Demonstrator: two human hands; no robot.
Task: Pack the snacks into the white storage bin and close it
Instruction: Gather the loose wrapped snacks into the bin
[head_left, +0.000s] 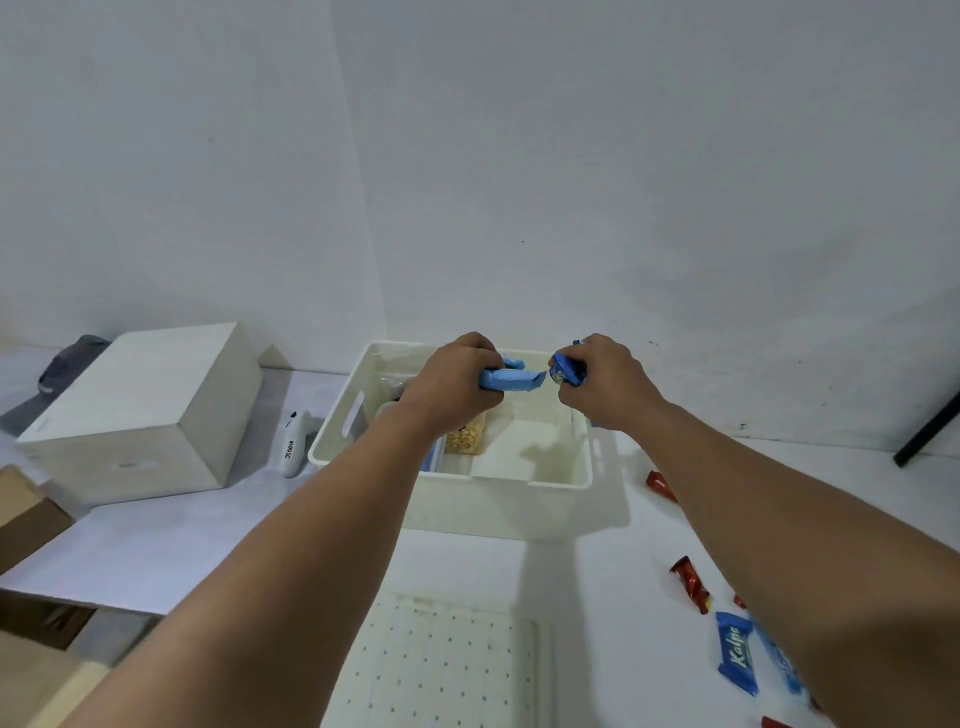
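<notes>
The white storage bin (582, 475) stands open in the middle of the table. Both my hands hover over it. My left hand (457, 379) grips a blue snack bar (511, 380) lying level. My right hand (602, 382) grips another blue snack packet (563, 370). Inside the bin lie a clear pack of pale nuts (467, 439) and other packs, partly hidden by my left arm. The perforated white lid (447, 670) lies flat on the table in front of the bin. Loose snacks remain at the right: a blue Kalpa bar (735, 652) and red bars (688, 582).
A pale wooden box (145, 410) stands at the left, with a white marker-like device (292, 447) between it and the bin. Cardboard boxes (26, 514) sit at the far left edge. A dark rod (930, 426) leans at the right. Another red bar (660, 484) lies beside the bin.
</notes>
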